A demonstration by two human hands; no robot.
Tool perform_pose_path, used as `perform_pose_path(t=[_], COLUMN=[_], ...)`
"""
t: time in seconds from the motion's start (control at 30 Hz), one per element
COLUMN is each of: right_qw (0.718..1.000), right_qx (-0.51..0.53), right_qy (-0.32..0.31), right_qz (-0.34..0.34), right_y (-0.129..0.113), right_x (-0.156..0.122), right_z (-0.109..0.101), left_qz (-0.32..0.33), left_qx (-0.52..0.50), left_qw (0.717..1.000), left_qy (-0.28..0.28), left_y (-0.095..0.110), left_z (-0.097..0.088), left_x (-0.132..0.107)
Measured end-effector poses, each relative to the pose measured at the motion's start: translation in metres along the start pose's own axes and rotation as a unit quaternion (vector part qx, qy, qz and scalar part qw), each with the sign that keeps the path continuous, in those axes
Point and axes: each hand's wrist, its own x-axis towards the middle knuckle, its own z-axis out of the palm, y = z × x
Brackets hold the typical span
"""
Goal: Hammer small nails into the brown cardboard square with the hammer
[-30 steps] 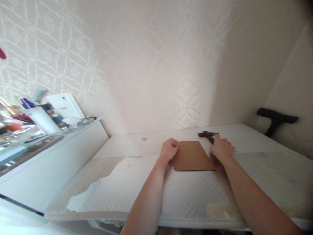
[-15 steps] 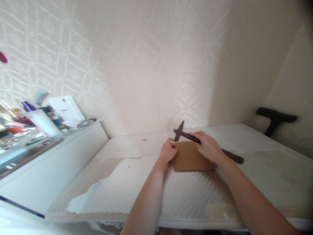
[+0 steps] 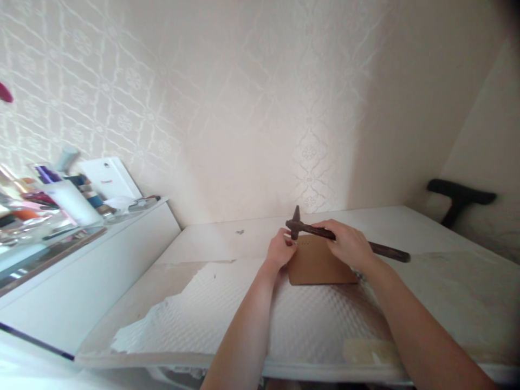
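Hammer: the hammer (image 3: 319,232) has left the tabletop (image 3: 211,238), where it lay 1 second ago; since 0.5 seconds ago its head (image 3: 296,223) has dropped slightly and turned more upright.
Meaning: the lower end of the head now hangs by the brown board's upper left corner, so the work in hand seems centred there.
Right hand: the right hand (image 3: 349,244) has its fingers wrapped around the handle, whose end sticks out behind the wrist.
Left hand: the left hand (image 3: 281,248) has stayed at that corner, fingers curled together; whether they pinch something small cannot be told.
Brown board: the brown board (image 3: 320,265) lies flat between the 2 hands, its near part over the white quilted sheet (image 3: 227,303); a short row of dark marks (image 3: 304,243) runs near its far edge.
In the way: the left fingers sit just beside the hammer head, so a stray blow could catch them; contact cannot be judged.
Around: small grey pieces (image 3: 240,232) lie left of the board; a cabinet (image 3: 122,265) bearing a white box (image 3: 109,176) stands well apart, as does a black T-shaped object (image 3: 457,194) at right.
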Motion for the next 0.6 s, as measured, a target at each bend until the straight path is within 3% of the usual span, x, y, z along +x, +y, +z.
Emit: perform_pose_path(t=[0.6], right_qw=[1.0], right_qx=[0.001], right_qy=[-0.01], right_qz=[-0.002], right_y=[0.0031], right_x=[-0.0008], right_z=[-0.0026], left_qz=[-0.009], left_qx=[0.025], left_qw=[1.0], left_qy=[-0.004], left_y=[0.005], left_z=[-0.0018], left_x=[-0.001])
